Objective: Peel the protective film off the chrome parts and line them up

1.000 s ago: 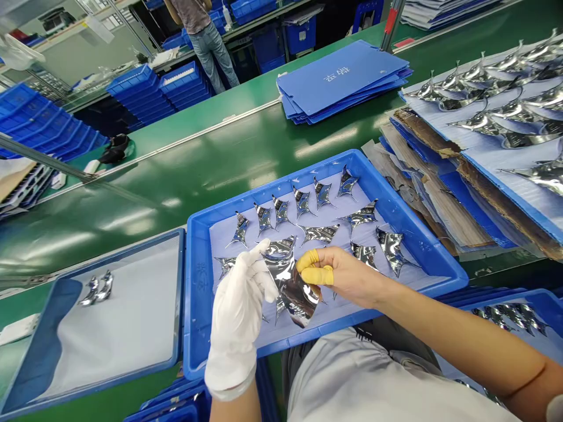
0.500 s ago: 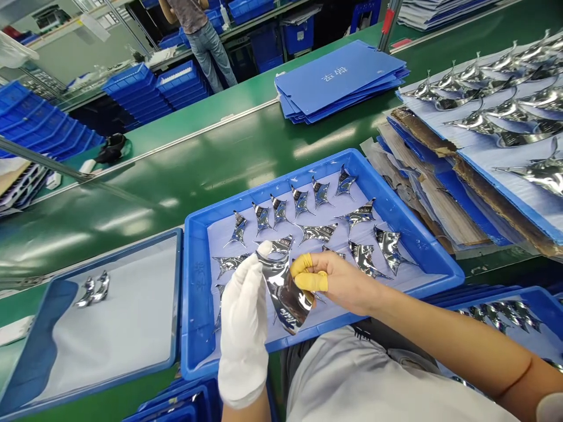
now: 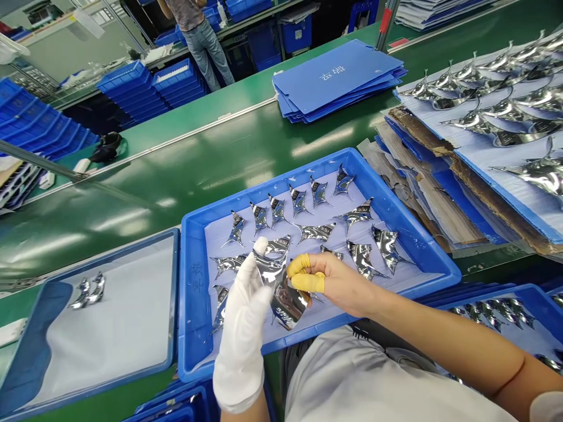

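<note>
A curved, mirror-bright metal part [image 3: 290, 299] with pointed corners and some lettering near its lower end is held above a blue tray [image 3: 193, 346]. My left hand [image 3: 244, 328], in a white glove, grips the part's left side, its fingers partly behind it and the thumb at the edge. On the other side, my right hand [image 3: 334, 281] pinches the part's right edge between thumb and forefinger, both in yellow finger covers. Several similar shiny parts [image 3: 316, 232] lie spaced out on pale sheeting in the tray; the hands hide some of them.
Left of the tray is another lined tray [image 3: 109, 328] holding two small shiny pieces [image 3: 95, 287]. Blue sheets [image 3: 338, 79] are stacked behind. At right, shiny parts [image 3: 519, 111] cover stacked boards [image 3: 433, 176], with another filled tray [image 3: 497, 310] below. A person [image 3: 200, 41] stands far back.
My left thumb has moved away from the fingers, to the front of the part's left edge. The part has turned slightly; my right hand keeps its pinch. The whole view has shifted slightly.
</note>
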A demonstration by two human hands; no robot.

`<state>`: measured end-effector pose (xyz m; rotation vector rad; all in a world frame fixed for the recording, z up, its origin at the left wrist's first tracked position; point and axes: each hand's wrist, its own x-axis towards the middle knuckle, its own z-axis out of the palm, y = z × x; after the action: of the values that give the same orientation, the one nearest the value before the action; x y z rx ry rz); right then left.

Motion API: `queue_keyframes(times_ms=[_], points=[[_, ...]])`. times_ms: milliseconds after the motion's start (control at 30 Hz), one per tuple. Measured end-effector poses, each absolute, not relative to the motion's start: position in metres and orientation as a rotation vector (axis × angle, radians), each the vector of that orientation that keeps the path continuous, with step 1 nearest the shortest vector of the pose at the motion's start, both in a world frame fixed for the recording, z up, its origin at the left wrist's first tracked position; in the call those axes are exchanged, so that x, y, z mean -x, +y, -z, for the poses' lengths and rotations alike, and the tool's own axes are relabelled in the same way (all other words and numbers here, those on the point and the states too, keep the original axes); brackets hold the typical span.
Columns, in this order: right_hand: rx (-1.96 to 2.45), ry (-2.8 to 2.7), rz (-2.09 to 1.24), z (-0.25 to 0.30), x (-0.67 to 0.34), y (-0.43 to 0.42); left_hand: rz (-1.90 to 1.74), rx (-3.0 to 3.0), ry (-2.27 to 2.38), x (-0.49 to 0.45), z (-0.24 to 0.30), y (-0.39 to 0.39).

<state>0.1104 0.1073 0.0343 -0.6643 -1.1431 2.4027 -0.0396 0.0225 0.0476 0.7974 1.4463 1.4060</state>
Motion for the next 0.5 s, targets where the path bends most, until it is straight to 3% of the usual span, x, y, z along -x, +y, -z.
queue_keyframes(times_ms=[167,300,500], points=[[0.613,-1.302,-2.303,-0.038,-0.109,0.105,-1.324,-0.799,1.449,0.029,-0.053,0.022],[0.516,-1.484,-2.223,-0.040,-0.113,0.105,-1.489,-0.741,1.493,0.031,-0.050,0.018],[0.310,-2.005,-1.568,-0.047,-0.124,0.103,-1.573,-0.790,1.468,0.037,-0.044,0.009]])
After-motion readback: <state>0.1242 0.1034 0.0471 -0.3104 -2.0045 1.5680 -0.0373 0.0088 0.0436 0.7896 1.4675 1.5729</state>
